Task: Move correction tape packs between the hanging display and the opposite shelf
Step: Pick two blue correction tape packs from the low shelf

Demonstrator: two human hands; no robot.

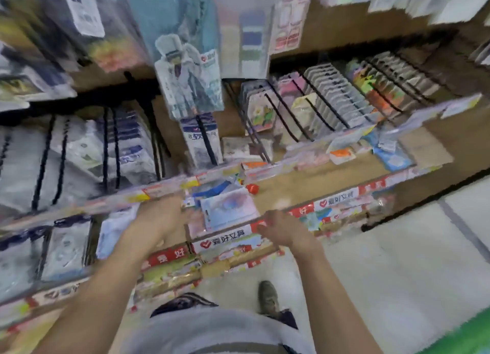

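Observation:
The view is blurred by motion. A pale blue and pink correction tape pack (228,208) lies flat at the front edge of the wooden shelf (291,184), among other flat packs. My left hand (161,216) reaches to the pack's left side and seems to touch it; its fingers are hidden in blur. My right hand (278,229) is just right of the pack, fingers curled near the red and white shelf edge strip (225,238). Whether either hand grips the pack cannot be told. Hanging packs on black hooks (127,147) fill the display at left.
A tall figure-printed pack (191,88) hangs at centre. Rows of small packs (331,94) stand in wire racks at the back right. A small red item (252,189) lies on the shelf. Grey tiled floor (397,261) and my shoe (269,298) are below.

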